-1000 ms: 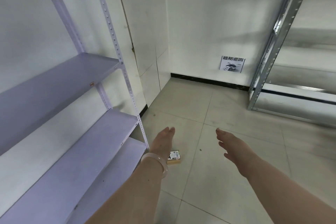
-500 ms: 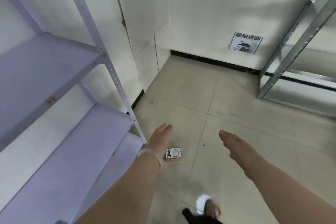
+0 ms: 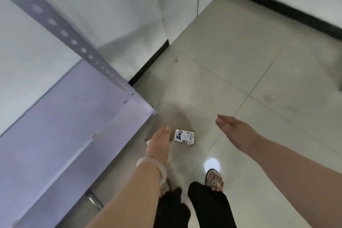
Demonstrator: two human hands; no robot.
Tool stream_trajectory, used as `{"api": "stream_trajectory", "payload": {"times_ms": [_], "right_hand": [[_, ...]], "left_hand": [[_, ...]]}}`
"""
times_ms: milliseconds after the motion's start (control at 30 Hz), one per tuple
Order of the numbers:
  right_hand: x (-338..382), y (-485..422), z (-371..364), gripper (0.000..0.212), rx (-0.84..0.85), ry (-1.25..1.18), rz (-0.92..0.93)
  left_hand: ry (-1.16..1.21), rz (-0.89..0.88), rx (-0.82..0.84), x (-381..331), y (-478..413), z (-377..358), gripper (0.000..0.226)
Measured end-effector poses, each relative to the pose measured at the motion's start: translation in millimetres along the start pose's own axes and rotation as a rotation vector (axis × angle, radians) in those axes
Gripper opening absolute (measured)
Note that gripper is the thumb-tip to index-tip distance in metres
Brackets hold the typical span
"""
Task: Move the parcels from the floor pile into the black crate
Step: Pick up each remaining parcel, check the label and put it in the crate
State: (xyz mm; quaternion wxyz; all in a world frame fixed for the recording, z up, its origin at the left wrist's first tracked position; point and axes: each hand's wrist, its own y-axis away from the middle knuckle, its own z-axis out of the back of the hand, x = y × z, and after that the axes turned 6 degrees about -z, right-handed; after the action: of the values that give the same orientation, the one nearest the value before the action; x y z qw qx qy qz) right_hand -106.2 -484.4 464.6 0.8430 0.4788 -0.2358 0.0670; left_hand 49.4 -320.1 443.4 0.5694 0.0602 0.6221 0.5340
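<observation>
One parcel (image 3: 185,137) is lying on the floor (image 3: 240,61), just at 3 o'clock of the left hand (image 3: 159,143) and 8 o'clock of the right hand (image 3: 236,130); both hands' fingers are reaching out straight, holding nothing.

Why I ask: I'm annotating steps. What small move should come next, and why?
Probably lower the left hand onto the labelled parcel and curl its fingers round it. The parcel lies flat on the floor tiles beside that hand, untouched, and the right hand is open too, holding nothing.
</observation>
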Motion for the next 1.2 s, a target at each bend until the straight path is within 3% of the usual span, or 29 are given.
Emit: {"api": "stream_trajectory", "payload": {"times_ms": [100, 367, 600, 767, 867, 967, 1067, 1200], "right_hand": [[-35, -79, -41, 0.054, 0.092, 0.141, -0.048], [-125, -270, -164, 0.051, 0.103, 0.229, -0.148], [-159, -361, -238, 0.055, 0.029, 0.455, 0.060], [-169, -388, -252, 0.054, 0.156, 0.564, 0.082], [-183, -385, -251, 0.050, 0.149, 0.411, -0.014], [-183, -369, -242, 0.041, 0.183, 0.156, -0.081], [-161, -347, -223, 0.038, 0.030, 0.066, 0.008], [-100, -311, -176, 0.031, -0.104, -0.196, 0.068]], "left_hand": [[0.167, 0.128, -0.127, 50, -62, -8, 0.038], [0.263, 0.300, -0.130, 199, -226, -51, 0.040], [0.298, 0.451, -0.076, 299, -303, -94, 0.030], [0.529, 0.532, -0.064, 306, -328, -116, 0.038], [0.580, 0.457, -0.030, 302, -325, -123, 0.041], [0.449, 0.333, -0.009, 285, -315, -123, 0.041], [0.386, 0.192, 0.015, 249, -307, -116, 0.032], [0.342, 0.010, 0.067, 163, -288, -103, 0.042]]}}
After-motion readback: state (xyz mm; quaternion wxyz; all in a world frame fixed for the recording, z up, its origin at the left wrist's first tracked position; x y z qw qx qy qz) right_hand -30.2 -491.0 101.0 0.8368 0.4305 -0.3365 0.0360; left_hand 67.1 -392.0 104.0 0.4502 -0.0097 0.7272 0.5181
